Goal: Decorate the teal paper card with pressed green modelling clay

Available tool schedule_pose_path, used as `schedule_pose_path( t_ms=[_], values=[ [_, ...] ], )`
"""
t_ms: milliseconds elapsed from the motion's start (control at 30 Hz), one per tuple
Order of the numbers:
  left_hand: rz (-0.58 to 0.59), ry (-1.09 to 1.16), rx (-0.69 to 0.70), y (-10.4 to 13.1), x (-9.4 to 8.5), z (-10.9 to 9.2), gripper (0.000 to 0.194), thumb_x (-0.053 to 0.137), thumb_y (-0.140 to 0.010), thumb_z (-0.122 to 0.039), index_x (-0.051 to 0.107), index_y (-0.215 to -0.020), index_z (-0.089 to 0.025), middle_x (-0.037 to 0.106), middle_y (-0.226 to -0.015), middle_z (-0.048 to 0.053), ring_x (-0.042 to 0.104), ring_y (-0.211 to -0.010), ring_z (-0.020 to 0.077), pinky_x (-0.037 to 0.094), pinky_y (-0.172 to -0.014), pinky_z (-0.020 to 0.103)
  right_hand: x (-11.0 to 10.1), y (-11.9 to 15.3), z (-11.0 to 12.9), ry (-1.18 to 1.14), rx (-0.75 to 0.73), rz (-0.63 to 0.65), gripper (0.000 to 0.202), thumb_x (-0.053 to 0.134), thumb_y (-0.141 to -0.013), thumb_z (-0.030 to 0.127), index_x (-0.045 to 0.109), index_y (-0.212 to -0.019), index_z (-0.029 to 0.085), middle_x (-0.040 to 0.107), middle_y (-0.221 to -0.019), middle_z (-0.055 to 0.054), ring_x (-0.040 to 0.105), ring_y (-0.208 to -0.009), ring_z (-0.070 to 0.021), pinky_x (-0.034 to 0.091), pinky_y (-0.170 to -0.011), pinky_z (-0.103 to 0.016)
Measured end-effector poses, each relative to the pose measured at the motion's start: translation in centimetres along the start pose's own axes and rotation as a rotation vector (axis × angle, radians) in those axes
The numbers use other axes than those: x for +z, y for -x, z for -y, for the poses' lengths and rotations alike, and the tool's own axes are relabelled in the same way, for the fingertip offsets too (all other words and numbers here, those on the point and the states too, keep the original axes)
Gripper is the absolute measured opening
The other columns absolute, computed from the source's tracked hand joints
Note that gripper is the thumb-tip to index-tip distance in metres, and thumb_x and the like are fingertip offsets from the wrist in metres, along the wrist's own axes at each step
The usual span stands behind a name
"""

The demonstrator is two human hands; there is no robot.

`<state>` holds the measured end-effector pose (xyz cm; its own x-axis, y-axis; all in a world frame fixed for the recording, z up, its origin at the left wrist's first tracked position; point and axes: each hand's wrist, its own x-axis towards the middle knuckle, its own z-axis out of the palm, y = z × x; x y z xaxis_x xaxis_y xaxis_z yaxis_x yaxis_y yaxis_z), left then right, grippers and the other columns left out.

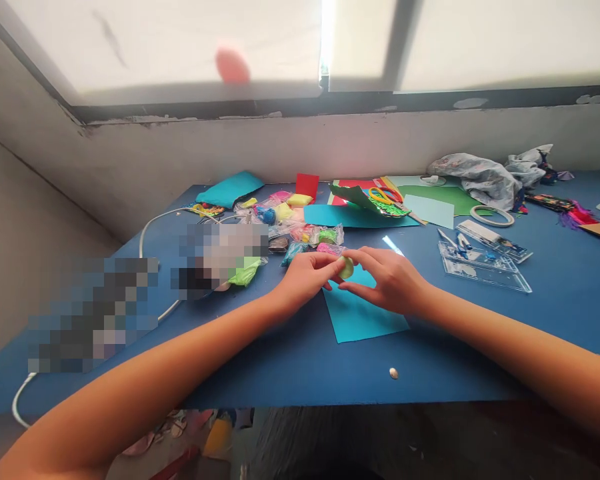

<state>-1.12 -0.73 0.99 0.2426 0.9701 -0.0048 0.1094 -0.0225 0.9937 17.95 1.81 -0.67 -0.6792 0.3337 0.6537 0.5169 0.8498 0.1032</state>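
- While my left hand (305, 277) pinches the pale green disc (347, 268) between thumb and fingers, my right hand (397, 281) curves beside it, thumb and forefinger apart.
- Disc: held above the far part of the blue sheet (367, 323); my right forefinger reaches its upper edge, though whether it touches I cannot tell.
- Sheet: flat on the blue table (290, 373), beneath both hands; a small pale piece (393, 373) lies nearer me.
- Beyond my hands: packets (327, 236) in several colours, loosely heaped.
- Farther back: scissors (385, 195) with orange and yellow handles, lying on green card (353, 195).
- Right side: a white ring (493, 215) beyond a clear case (485, 268).
- Left side: a white cable (170, 311), partly hidden by blurred areas.
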Motion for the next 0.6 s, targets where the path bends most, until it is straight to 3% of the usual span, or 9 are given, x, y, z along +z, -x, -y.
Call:
schedule_pose_path(
  t_ms=[133,333,600],
  values=[
    [0.072,0.034,-0.054,0.9,0.3,-0.1,0.031,0.074,-0.07,-0.047,0.074,-0.074,-0.016,0.07,-0.072,0.004,0.064,-0.067,0.0164,0.049,-0.058,0.025,-0.7,0.6,0.4,-0.094,-0.067,-0.074,0.031,0.053,-0.096,0.037,0.055,-0.117,0.014,0.071,-0.092,-0.011,0.068,-0.08,-0.0201,0.055,-0.068,-0.03],
    [0.154,0.082,-0.107,0.8,0.7,0.2,0.033,0.073,-0.07,-0.048,0.075,-0.079,-0.016,0.071,-0.072,0.006,0.066,-0.071,0.018,0.046,-0.055,0.023,-1.2,0.7,-0.3,-0.182,-0.066,-0.049,0.02,0.054,-0.096,0.026,0.056,-0.114,0.017,0.07,-0.09,-0.01,0.068,-0.08,-0.0189,0.056,-0.068,-0.03],
    [0.117,0.026,-0.087,1.0,0.9,0.2,0.032,0.072,-0.07,-0.049,0.073,-0.068,-0.017,0.068,-0.065,0.004,0.055,-0.058,0.0131,0.044,-0.051,0.022,-1.4,0.6,-0.2,-0.289,-0.032,0.006,0.025,0.055,-0.095,0.032,0.056,-0.116,0.018,0.07,-0.091,-0.009,0.068,-0.082,-0.0202,0.056,-0.071,-0.033]
  ],
)
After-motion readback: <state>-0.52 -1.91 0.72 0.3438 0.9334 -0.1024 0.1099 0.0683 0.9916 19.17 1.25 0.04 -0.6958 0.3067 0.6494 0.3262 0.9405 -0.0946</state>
